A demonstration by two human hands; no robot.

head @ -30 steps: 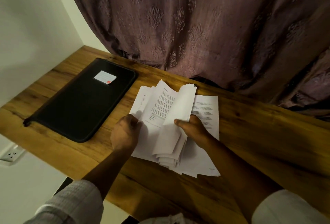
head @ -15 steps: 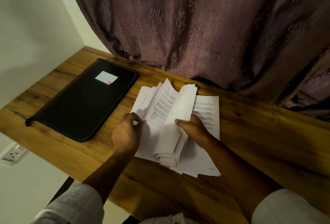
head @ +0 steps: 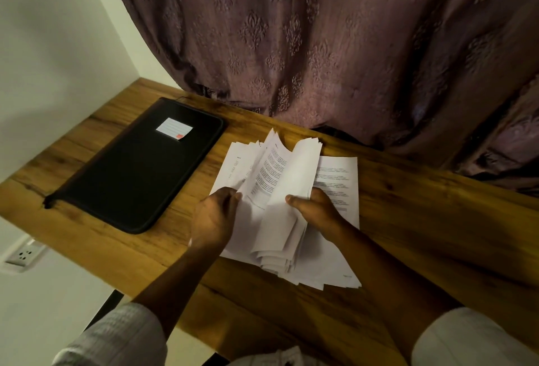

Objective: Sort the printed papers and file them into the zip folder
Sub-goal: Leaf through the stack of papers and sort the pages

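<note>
Head view, noted left to right

Far left: white wall (head: 52, 44). A socket (head: 24, 254) sits low on it, below the table edge

Table (head: 423, 219): wood grain, runs across the whole view

Folder (head: 140, 167): black, lies flat on the left part of the table, closed. Its zip end sticks out at the near left corner. A white label (head: 174, 128) with a red patch sits near its far end. The folder and the papers are near each other but not touching

Left hand (head: 214, 216): at the left edge of the papers (head: 280, 219). Fingers are curled and the grip is closed on the edge of some upper sheets, thumb tip against them. The forearm is bare, with a light sleeve (head: 116, 336) at the bottom of the view

Papers: white printed sheets in a loose stack on the table, just right of the folder. The upper sheets are lifted off the stack, bowed upward and fanned at their far ends. Text shows on one raised sheet. The lowest sheets lie flat, with printed lines visible on the right side

Right hand (head: 315, 214): grip closed round the raised bundle. The thumb is on top and the fingers are hidden behind the sheets

Back, centre to right: mauve curtain (head: 320, 44) with an embossed motif, hanging down to the table's far edge
</note>
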